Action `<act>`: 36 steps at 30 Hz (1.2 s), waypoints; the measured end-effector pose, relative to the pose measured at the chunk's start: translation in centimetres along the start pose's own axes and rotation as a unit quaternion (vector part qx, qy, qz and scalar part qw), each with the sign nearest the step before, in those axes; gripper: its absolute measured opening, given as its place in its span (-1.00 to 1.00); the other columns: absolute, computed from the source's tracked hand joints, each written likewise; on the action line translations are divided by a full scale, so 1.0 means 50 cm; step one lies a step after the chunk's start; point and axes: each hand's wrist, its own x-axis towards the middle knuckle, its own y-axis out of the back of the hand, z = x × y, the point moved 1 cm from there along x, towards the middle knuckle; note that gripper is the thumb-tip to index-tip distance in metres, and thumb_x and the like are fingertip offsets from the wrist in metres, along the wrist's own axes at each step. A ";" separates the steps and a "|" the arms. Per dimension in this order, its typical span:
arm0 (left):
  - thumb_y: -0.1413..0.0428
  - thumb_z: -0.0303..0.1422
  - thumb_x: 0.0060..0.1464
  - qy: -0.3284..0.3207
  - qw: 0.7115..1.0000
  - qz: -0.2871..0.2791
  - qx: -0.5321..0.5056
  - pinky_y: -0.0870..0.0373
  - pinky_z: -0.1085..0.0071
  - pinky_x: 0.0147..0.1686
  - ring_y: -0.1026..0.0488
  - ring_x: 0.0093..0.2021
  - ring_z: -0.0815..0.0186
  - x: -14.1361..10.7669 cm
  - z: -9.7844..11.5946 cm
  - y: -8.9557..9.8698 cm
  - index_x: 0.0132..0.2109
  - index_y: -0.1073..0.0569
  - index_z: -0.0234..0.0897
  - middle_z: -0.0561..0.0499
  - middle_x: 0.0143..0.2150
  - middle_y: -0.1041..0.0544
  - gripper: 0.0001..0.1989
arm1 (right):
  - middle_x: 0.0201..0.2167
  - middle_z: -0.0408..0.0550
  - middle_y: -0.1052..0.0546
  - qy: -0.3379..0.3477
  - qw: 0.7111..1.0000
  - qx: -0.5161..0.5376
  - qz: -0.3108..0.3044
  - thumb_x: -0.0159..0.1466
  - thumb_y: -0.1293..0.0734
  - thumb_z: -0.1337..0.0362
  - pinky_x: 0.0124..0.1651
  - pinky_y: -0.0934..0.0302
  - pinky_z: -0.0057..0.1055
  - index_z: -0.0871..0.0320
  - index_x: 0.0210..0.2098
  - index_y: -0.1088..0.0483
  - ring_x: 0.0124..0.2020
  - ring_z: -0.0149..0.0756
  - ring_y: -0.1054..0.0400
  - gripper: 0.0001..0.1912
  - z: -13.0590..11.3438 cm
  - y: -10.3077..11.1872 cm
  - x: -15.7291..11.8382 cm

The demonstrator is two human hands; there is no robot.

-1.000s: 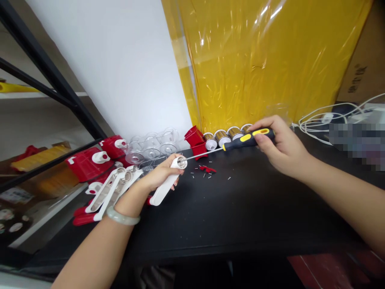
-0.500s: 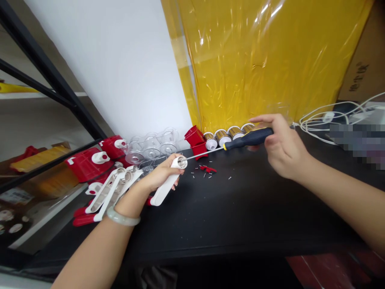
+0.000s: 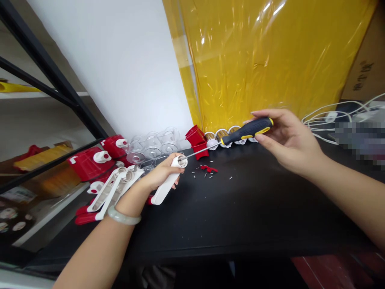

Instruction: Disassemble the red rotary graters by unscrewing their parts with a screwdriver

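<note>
My left hand (image 3: 162, 172) is closed around a white crank handle (image 3: 165, 188), its round socket end turned up toward the right and a bit of red grip showing below. The shaft tip of a black and yellow screwdriver (image 3: 248, 131) reaches into that socket. At the screwdriver's butt end, my right hand (image 3: 290, 142) holds the handle between thumb and fingers. Several small screws (image 3: 211, 174) lie scattered on the black table beside a small red plastic part (image 3: 209, 169).
Two more white crank handles (image 3: 116, 188) with red grips lie at left, near red housings (image 3: 90, 163) and clear plastic cups (image 3: 153, 146). Red funnel-like parts (image 3: 197, 140) and several grater drums (image 3: 221, 138) line the back. White cables (image 3: 319, 116) coil at right.
My right hand has shifted its grip on the screwdriver, and the handle has turned so its yellow side shows. My left hand and the crank handle have stayed nearly still.
</note>
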 end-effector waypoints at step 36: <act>-0.17 -0.38 -0.07 -0.003 1.000 -0.008 0.005 -0.37 0.47 -0.64 -0.36 -0.63 0.39 -0.004 -0.001 -0.010 0.06 -0.21 -0.15 0.15 -0.50 -0.35 -0.48 | -0.39 -0.05 -0.45 -0.055 0.997 -0.033 -0.036 0.31 -0.11 -0.12 -0.22 -0.31 -0.16 0.01 -0.27 -0.39 -0.27 -0.10 -0.40 -0.60 0.016 0.011 -0.005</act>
